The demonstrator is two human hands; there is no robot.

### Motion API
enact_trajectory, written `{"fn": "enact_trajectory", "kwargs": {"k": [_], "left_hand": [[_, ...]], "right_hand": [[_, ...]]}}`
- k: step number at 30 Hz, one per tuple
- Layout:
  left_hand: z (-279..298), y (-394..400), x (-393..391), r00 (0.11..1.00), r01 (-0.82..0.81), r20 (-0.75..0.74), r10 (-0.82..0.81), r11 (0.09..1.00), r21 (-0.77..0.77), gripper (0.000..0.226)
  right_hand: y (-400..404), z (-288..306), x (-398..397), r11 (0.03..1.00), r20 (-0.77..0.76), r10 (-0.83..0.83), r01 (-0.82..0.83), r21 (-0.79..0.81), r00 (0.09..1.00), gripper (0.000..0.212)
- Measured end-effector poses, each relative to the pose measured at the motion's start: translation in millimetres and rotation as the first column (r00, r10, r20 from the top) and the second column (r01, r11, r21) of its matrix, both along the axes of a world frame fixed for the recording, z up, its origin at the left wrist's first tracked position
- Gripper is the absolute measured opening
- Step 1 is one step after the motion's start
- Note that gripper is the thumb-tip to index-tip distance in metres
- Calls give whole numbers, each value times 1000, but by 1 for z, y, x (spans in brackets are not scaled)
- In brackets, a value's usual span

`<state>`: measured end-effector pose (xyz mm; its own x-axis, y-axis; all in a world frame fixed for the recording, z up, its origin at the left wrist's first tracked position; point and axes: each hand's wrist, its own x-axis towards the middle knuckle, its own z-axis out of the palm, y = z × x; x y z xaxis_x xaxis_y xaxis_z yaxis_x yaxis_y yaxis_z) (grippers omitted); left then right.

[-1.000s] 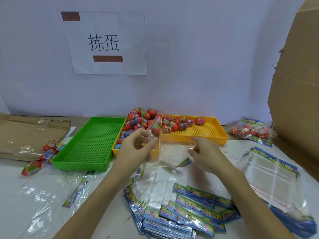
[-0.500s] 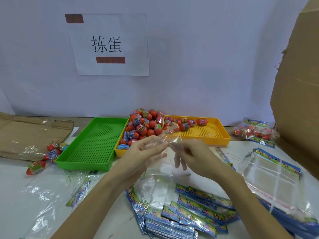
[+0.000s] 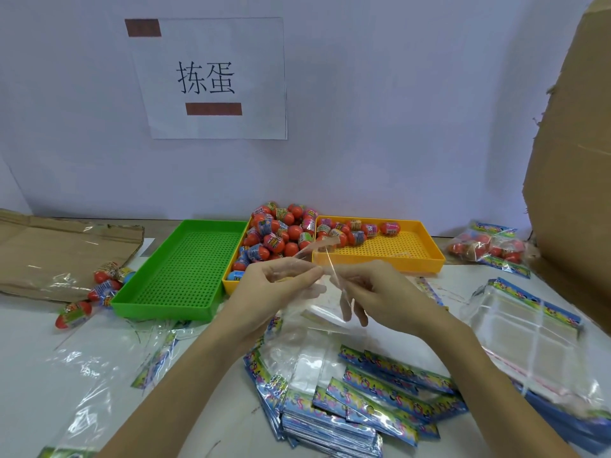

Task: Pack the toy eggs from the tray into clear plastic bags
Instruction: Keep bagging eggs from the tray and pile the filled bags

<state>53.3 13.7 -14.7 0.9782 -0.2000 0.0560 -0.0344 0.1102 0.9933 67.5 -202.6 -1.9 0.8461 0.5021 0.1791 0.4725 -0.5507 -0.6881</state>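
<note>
Both hands are pinching one clear plastic bag (image 3: 317,299) just in front of the yellow tray (image 3: 380,259): left hand (image 3: 277,285) gripping its mouth, right hand (image 3: 373,292) peeling a strip. The toy eggs (image 3: 281,233) are lying heaped in the tray directly beyond, nearer the left hand.

A small hand-packing workstation, by the look of it. White tabletop (image 3: 39,342) against a plain wall, with a printed paper sign in Chinese characters (image 3: 211,77) taped above. Perforated green plastic tray (image 3: 185,269) and yellow plastic trays (image 3: 380,256) of red toy eggs (image 3: 281,233), stacks of clear bags with printed headers (image 3: 363,401), tall brown cardboard carton (image 3: 575,160).
</note>
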Motion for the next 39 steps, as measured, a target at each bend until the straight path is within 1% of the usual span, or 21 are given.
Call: {"fn": "enact_trajectory", "kwargs": {"k": [3, 5, 9, 10, 12, 14, 15, 17, 18, 20, 21, 23, 25, 28, 31, 32, 34, 35, 36, 37, 39], "left_hand": [[-3, -4, 1, 995, -95, 2, 95, 995, -5, 19], [-3, -3, 1, 993, -117, 3, 117, 993, -24, 17], [1, 0, 0, 997, -71, -25, 71, 997, -12, 36], [2, 0, 0, 997, -70, -38, 69, 997, -27, 35], [1, -1, 0, 997, -71, -37, 69, 996, -52, 28], [1, -2, -1, 997, -76, -8, 76, 996, -52, 22], [0, -2, -1, 997, -77, 4, 77, 996, -50, 21], [1, -2, -1, 998, -64, 24, 65, 997, -38, 23], [0, -1, -1, 998, -61, 34, 62, 998, -21, 24], [0, -1, -1, 997, -51, 53, 50, 998, 19, 24], [0, -1, -1, 998, -31, 61, 30, 999, 22, 23], [1, -1, -1, 997, 29, 68, -31, 999, 24, 22], [1, -1, -1, 995, 53, 78, -59, 995, 88, 20], [-1, -2, -1, 996, -17, 87, 5, 991, 133, 14], [-2, -2, 0, 989, -134, 72, 129, 989, 69, 12], [-1, -1, 1, 984, -169, 65, 166, 985, 42, 11], [0, 3, 2, 976, -204, 81, 201, 978, 35, 9], [0, 4, 3, 975, -205, 102, 199, 977, 56, 8], [0, 5, 2, 974, -200, 121, 190, 976, 81, 8], [1, 5, 1, 974, -195, 134, 180, 975, 104, 8], [1, 2, 0, 973, -193, 157, 171, 971, 139, 7]], "right_hand": [[0, 1, -2, 1000, 33, 14, -13, -27, 999, 41], [-1, 2, -2, 1000, 40, 27, -26, -17, 999, 43], [-1, 5, -4, 999, 58, 30, -29, -16, 998, 44], [-1, 5, -4, 999, 57, 24, -22, -37, 998, 43], [1, 6, -4, 998, 19, 14, -13, -66, 1000, 28], [0, 6, -4, 996, -2, 5, -5, -86, 1000, 43], [-1, 5, -3, 995, 0, 7, -6, -99, 1000, 42], [-3, 3, -2, 993, 23, 23, -20, -116, 999, 27], [-3, 4, -3, 994, 37, 23, -19, -111, 999, 30], [-2, 6, -5, 990, 56, 23, -15, -138, 998, 48], [-1, 6, -5, 990, 52, 21, -13, -143, 998, 51], [-1, 7, -5, 993, 20, 25, -22, -119, 999, 39], [-2, 4, -3, 993, -15, 23, -25, -112, 1000, 29], [-3, 1, -1, 992, -58, 7, -14, -128, 998, 26], [-9, 3, 3, 992, -101, 10, -23, -125, 995, 28], [-13, 3, 5, 989, -96, -32, 18, -145, 995, 28], [-19, 3, 10, 968, -9, -172, 167, -187, 985, 31], [-20, 2, 11, 956, 47, -238, 243, -166, 970, 31], [-17, 3, 10, 953, 78, -283, 289, -91, 956, 31], [-13, 3, 10, 953, 76, -302, 301, 20, 950, 29], [-2, 6, 6, 943, 9, -260, 252, 218, 965, 25]]}}
